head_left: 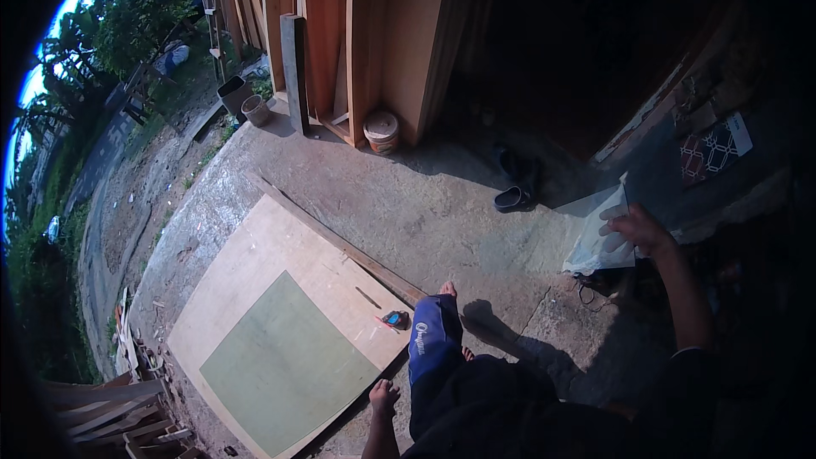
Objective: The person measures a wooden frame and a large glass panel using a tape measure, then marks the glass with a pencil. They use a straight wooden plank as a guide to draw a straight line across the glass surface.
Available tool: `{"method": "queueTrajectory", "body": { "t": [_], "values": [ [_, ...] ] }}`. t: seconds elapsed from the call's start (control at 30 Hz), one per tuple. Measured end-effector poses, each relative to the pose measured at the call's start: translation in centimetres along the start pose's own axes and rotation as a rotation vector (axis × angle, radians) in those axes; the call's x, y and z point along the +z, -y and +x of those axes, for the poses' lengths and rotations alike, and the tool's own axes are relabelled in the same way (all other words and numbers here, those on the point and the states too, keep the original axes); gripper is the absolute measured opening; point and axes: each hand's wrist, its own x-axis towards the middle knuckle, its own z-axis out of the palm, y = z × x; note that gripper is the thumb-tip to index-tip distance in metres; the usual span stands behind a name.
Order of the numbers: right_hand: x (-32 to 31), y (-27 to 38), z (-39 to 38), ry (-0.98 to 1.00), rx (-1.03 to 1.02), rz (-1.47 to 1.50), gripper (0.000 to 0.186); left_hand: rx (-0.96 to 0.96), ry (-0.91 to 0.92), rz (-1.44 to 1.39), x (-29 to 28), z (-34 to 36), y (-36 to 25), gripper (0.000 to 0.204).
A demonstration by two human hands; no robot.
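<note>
To my right, my right hand [642, 231] grips the edge of a clear, pointed sheet that looks like a glass pane [586, 219]; some of its fingers show through it. My left hand [384, 396] is curled closed beside my leg, near the corner of a pale wooden board [246, 268]. Whether anything small is inside that fist cannot be seen. Flat on the board lies a greenish square sheet [289, 365]. A blue-and-black tape measure [395, 320] and a thin dark stick [367, 297] rest on the board near my knee.
A long wooden strip [340, 242] runs along the board's far edge. Ahead stand upright timber frames [365, 42], a lidded bucket [382, 132] and dark clogs [512, 197]. Scrap wood [119, 412] is heaped at lower left. A patterned panel [716, 150] leans in shadow at right.
</note>
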Motion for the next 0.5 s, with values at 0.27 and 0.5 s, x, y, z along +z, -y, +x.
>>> {"method": "queueTrajectory", "body": {
  "t": [0.27,0.5],
  "values": [
    [1.9,9.0,15.8,-0.010,0.070,-0.036,0.043,-0.140,-0.052,-0.014,13.0,14.7,-9.9,0.023],
    [2.9,18.7,28.1,0.018,0.150,-0.144,0.046,-0.053,0.014,-0.037,28.4,23.7,-27.8,0.017]
  ]
}}
